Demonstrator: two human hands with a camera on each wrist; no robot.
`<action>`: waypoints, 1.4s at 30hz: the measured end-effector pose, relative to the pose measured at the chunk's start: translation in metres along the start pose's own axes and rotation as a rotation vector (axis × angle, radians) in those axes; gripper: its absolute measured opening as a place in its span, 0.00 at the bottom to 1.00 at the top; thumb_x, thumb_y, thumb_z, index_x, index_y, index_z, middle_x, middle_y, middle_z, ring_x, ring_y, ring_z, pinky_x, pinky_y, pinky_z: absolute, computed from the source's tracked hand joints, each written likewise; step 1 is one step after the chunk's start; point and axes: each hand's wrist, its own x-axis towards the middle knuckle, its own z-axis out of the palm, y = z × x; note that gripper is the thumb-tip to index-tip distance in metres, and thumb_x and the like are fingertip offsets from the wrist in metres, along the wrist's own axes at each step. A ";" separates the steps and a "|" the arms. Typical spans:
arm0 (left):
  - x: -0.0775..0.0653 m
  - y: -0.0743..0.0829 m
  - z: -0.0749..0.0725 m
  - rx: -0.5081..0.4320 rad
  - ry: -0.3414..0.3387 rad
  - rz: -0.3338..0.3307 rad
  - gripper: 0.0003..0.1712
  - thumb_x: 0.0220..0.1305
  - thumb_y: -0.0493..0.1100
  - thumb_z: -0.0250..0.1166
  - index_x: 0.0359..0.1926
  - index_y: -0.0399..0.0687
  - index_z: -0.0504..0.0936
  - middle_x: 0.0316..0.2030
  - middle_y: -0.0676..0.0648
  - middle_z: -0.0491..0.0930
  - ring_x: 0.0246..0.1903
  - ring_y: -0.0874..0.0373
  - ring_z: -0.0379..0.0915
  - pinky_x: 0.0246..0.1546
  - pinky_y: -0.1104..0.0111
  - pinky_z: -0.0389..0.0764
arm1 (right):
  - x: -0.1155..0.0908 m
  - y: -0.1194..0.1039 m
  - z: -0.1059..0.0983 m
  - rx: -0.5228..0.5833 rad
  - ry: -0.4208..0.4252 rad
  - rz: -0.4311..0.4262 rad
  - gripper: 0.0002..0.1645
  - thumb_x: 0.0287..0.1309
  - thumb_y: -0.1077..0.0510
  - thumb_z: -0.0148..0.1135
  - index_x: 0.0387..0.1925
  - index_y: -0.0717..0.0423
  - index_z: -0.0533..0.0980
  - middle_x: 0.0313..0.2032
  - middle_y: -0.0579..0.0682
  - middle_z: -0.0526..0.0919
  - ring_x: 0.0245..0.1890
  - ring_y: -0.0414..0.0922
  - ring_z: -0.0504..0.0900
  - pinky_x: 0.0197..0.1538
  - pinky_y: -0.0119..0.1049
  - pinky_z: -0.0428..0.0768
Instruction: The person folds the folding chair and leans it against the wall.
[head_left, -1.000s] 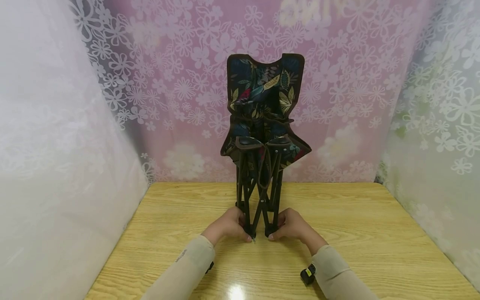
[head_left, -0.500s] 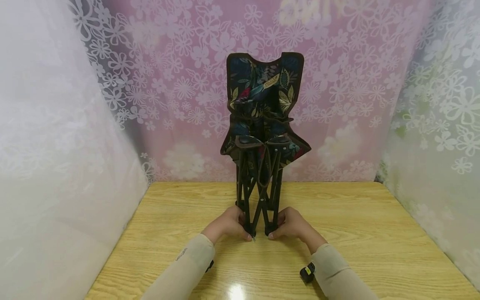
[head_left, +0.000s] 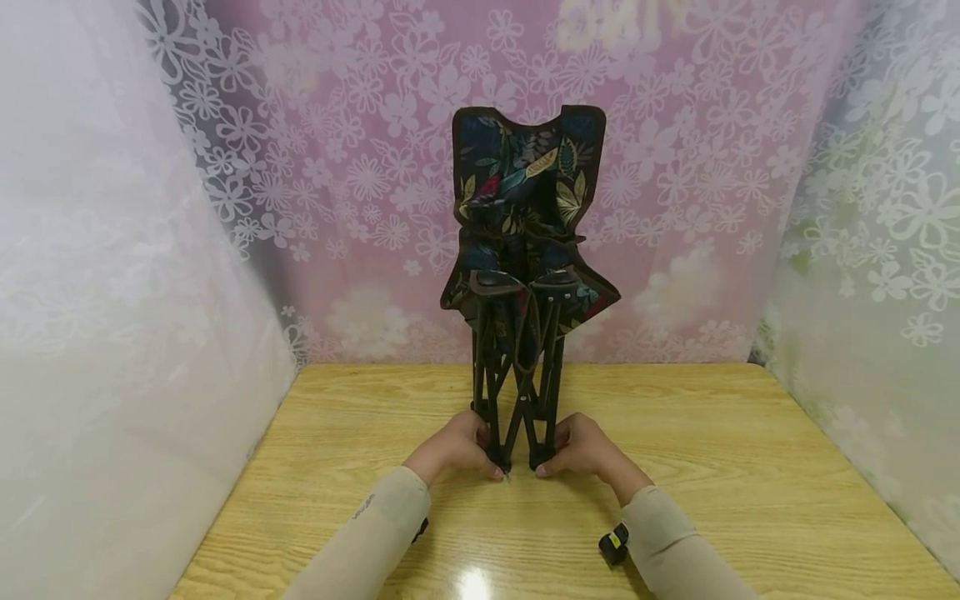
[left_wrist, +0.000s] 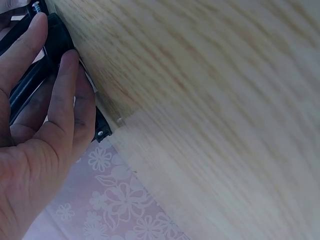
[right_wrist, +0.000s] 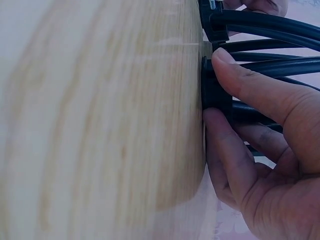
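A partly folded camping chair (head_left: 525, 183) stands upright on the table, its dark fabric printed with leaves. Black tube legs cross below the seat and end in black plastic feet. My left hand (head_left: 457, 446) grips the front left foot (left_wrist: 57, 42) between thumb and fingers. On the other side my right hand (head_left: 588, 450) pinches the front right foot (right_wrist: 216, 85) the same way. A small screw (left_wrist: 36, 7) sticks out at the left foot. The two front feet stand close together with a narrow gap between them.
The chair and hands are on a wood-grain table (head_left: 675, 433). Behind it hangs a pink flowered curtain (head_left: 360, 208), with pale sheets at the left (head_left: 112, 292) and right (head_left: 877, 333). A black wrist device (head_left: 615, 546) sits by the right sleeve.
Almost nothing differs. Both hands keep their hold on the feet, and the chair stays in place apart from a very slight shift in the view.
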 end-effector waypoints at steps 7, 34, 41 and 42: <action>0.002 -0.002 0.000 0.006 0.000 0.016 0.25 0.46 0.40 0.88 0.44 0.33 0.88 0.43 0.42 0.86 0.42 0.52 0.82 0.47 0.55 0.87 | 0.001 0.001 0.000 0.004 0.000 -0.013 0.17 0.39 0.58 0.91 0.28 0.60 0.89 0.25 0.48 0.88 0.24 0.41 0.73 0.29 0.36 0.73; 0.002 -0.001 -0.002 -0.011 -0.013 0.020 0.29 0.47 0.39 0.87 0.49 0.30 0.86 0.48 0.39 0.85 0.47 0.48 0.82 0.52 0.51 0.86 | 0.002 0.003 -0.001 0.004 0.003 -0.013 0.17 0.38 0.58 0.91 0.26 0.60 0.88 0.21 0.46 0.84 0.22 0.41 0.69 0.27 0.35 0.68; 0.001 -0.001 -0.002 -0.014 0.009 0.012 0.27 0.47 0.39 0.88 0.46 0.33 0.87 0.46 0.41 0.85 0.45 0.51 0.81 0.50 0.53 0.86 | 0.006 0.006 0.001 -0.002 0.017 0.012 0.17 0.39 0.56 0.91 0.21 0.56 0.85 0.17 0.42 0.77 0.21 0.40 0.66 0.25 0.33 0.66; 0.001 -0.002 -0.002 -0.013 0.010 0.014 0.27 0.47 0.39 0.88 0.46 0.33 0.87 0.46 0.42 0.85 0.44 0.51 0.81 0.51 0.53 0.86 | 0.006 0.006 0.001 -0.006 0.016 0.014 0.17 0.39 0.56 0.91 0.21 0.56 0.85 0.17 0.42 0.77 0.20 0.39 0.66 0.25 0.33 0.65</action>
